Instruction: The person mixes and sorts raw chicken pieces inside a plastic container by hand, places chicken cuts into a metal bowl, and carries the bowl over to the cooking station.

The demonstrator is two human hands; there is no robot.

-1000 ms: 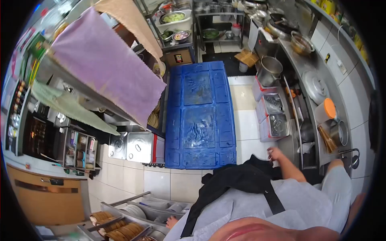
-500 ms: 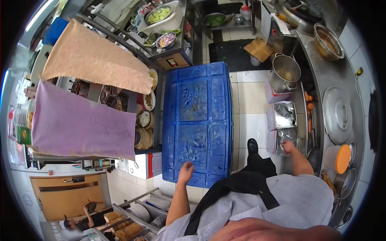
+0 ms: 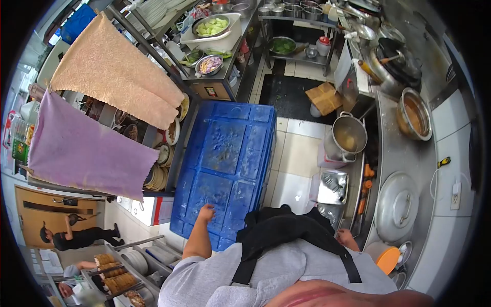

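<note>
My left hand [image 3: 206, 213] hangs above the near end of a large blue plastic container [image 3: 220, 143] with a ribbed, stained top. Its fingers are slightly apart and hold nothing; I cannot tell whether they touch the blue surface. Down by my right side is my right hand [image 3: 346, 239], fingers loosely bent and partly apart, with nothing visible in it. Nearest to it are a metal-topped box [image 3: 331, 187] and the steel counter on the right. A tall pot [image 3: 346, 137] with liquid stands farther forward.
Pink cloth [image 3: 115, 69] and purple cloth [image 3: 89, 146] hang over the left shelf. On the right counter [image 3: 381, 153] lie a big aluminium lid [image 3: 396, 207] and a bowl of brown sauce [image 3: 414, 115]. A wooden board [image 3: 324, 99] is ahead. A person in black [image 3: 84, 236] stands lower left.
My view has shifted, so the blue container now appears farther left and lower. My right hand has drawn back closer to my body. The person at lower left shows more fully.
</note>
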